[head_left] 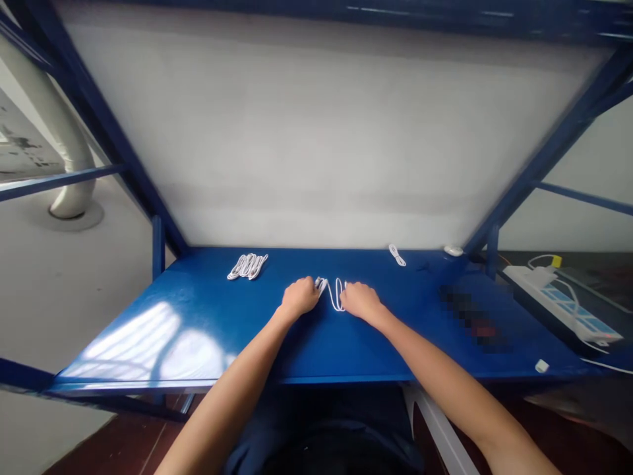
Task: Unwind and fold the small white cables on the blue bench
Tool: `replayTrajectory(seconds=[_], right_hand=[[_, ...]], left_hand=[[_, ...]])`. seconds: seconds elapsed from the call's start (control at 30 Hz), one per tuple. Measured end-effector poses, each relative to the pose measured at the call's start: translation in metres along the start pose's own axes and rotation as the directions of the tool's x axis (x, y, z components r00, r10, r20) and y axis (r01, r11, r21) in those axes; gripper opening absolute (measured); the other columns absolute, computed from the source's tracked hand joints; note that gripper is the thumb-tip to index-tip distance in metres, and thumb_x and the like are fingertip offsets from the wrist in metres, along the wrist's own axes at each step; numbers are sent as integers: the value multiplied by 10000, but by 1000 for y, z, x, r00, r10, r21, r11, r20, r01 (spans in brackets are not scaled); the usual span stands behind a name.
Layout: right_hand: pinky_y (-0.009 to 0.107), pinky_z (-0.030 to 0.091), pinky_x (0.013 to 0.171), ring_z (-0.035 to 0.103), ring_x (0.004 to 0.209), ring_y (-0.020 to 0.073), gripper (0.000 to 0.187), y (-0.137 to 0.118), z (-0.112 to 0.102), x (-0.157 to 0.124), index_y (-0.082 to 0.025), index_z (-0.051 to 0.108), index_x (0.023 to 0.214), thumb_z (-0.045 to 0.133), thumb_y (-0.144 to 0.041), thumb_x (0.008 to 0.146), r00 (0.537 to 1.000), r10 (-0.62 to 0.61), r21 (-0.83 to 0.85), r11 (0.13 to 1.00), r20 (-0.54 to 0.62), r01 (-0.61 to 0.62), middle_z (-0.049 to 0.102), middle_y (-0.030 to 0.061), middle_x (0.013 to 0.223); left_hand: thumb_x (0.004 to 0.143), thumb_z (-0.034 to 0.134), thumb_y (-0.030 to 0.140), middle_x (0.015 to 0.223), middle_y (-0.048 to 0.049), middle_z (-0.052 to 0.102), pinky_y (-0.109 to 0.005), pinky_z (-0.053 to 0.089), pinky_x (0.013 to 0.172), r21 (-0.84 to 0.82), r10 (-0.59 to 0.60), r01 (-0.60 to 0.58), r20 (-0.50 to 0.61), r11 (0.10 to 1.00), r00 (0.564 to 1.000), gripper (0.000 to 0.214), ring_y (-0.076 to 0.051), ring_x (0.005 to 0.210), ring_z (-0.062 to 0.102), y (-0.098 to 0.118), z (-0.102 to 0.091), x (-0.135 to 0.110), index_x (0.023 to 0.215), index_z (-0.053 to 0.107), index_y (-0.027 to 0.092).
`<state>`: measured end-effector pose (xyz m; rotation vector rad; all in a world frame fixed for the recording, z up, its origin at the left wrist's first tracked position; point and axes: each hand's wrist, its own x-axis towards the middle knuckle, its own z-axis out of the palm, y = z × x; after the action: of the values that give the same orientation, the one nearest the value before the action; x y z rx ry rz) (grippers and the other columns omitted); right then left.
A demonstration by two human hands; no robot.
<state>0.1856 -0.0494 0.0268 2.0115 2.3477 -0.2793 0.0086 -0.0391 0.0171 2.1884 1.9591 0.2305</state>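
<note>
A white cable stretches in loose loops between my two hands, above the middle of the blue tabletop. My left hand is closed on a folded bunch of it, with the cable end sticking up by the fingers. On the other side my right hand grips the loops at their right edge. Both sets of fingertips are partly hidden. Several coiled white cables lie side by side to the back left of my left hand. One more bundled white cable lies behind my right hand.
A small white object rests in the back right corner. Toward the front right is a white charger-like block. A white power strip with plugged-in wires stands beyond the right edge. Blue frame posts flank the table; a pale panel rises behind.
</note>
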Motion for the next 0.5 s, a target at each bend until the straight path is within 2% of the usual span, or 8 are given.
replayTrajectory(seconds=[0.1, 0.17, 0.3, 0.5], right_hand=[[324, 453, 697, 649, 928, 294, 314, -6, -1, 6, -168, 673, 947, 391, -291, 884, 998, -52, 31, 998, 30, 51, 681, 172, 1016], [300, 438, 665, 654, 901, 281, 313, -6, -2, 8, -178, 675, 925, 394, -310, 888, 996, -76, 53, 996, 37, 74, 689, 158, 993], [265, 385, 594, 656, 813, 249, 311, -8, -1, 9, -187, 664, 870, 384, -319, 901, 991, -131, 92, 987, 11, 129, 701, 131, 913], [247, 324, 548, 623, 689, 196, 290, -12, 0, 5, -199, 654, 747, 424, -302, 891, 975, -219, 143, 967, 34, 212, 687, 75, 766]], left_hand=[[894, 372, 335, 961, -164, 686, -303, 443, 701, -41, 114, -112, 65, 993, 991, 327, -263, 892, 654, 13, 0, 11, 935, 651, 169], [891, 381, 334, 937, -160, 690, -299, 437, 685, -79, 165, -160, 63, 984, 984, 319, -265, 887, 654, 14, -1, 13, 886, 657, 173], [898, 373, 353, 912, -128, 696, -282, 417, 639, -155, 221, -214, 27, 964, 975, 322, -249, 849, 652, 8, -3, 7, 852, 647, 189], [903, 361, 317, 945, -104, 693, -257, 406, 646, -209, 257, -240, 59, 948, 964, 311, -219, 881, 637, 4, -6, 1, 869, 642, 188]])
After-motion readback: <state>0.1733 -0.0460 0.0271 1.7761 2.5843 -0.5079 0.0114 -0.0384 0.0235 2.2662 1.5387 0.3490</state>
